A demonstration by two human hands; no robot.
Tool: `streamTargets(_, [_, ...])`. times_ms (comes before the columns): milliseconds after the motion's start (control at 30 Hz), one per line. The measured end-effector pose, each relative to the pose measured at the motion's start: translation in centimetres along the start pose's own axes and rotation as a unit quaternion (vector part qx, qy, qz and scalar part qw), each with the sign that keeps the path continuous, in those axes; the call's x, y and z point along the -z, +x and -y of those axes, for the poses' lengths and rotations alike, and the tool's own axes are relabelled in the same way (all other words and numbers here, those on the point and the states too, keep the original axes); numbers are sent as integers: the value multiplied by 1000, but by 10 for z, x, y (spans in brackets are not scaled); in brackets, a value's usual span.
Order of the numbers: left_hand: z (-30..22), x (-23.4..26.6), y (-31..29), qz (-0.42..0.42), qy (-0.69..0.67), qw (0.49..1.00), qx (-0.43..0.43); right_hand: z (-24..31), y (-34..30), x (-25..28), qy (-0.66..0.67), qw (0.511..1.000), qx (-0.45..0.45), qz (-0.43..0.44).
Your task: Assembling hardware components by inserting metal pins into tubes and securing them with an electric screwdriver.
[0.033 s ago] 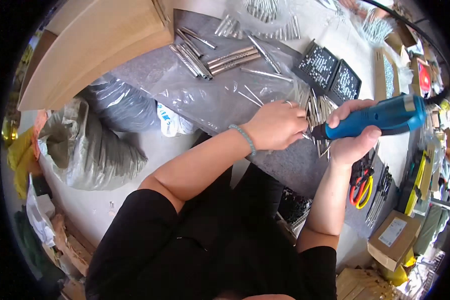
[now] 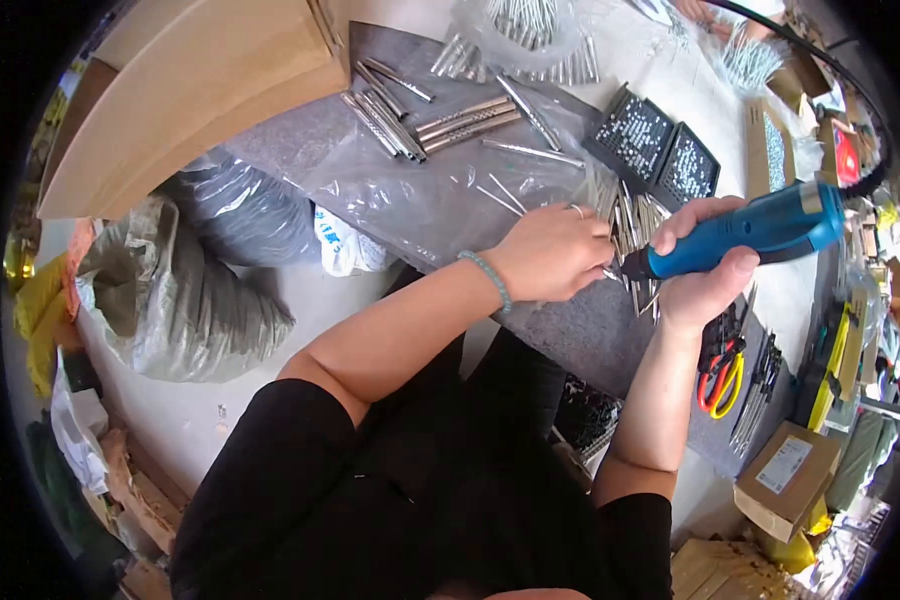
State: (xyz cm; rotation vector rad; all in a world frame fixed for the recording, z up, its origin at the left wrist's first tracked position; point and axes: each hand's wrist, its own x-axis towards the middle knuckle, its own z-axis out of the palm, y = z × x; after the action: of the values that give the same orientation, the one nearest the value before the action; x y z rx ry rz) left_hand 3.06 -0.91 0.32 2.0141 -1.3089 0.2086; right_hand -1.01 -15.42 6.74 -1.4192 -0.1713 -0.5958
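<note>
My right hand [image 2: 705, 285] is wrapped round a blue electric screwdriver [image 2: 770, 232], its black nose pointing left. At that nose, the fingers of my left hand [image 2: 550, 252] are pinched together. A bit of shiny metal shows at their tips, but the fingers hide most of it. Just beyond lies a loose pile of thin metal rods [image 2: 638, 225]. Two black trays [image 2: 632, 130] full of small silvery pieces stand behind the pile. Farther left, slotted metal tubes [image 2: 385, 125] rest on clear plastic sheeting [image 2: 390, 195].
A big cardboard box [image 2: 210, 110] stands at the far left, above grey plastic sacks [image 2: 180, 300]. Red-and-yellow-handled pliers [image 2: 720, 385] and dark thin tools [image 2: 757, 395] lie right of my forearm. A small carton [image 2: 788, 480] sits lower right. A black cable [image 2: 820, 45] runs at upper right.
The rear end of the electric screwdriver has shifted very slightly to the left and away from me. My left hand is practically still.
</note>
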Motion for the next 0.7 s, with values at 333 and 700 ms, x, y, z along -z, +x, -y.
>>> streamTargets(333, [-3,-6,4,2,11,999,-41,69,50,7,-63,989,50,-123])
streamTargets(700, [-13,18,-4,-24,52,998,-32,115,93,0,-74,991,61,-94])
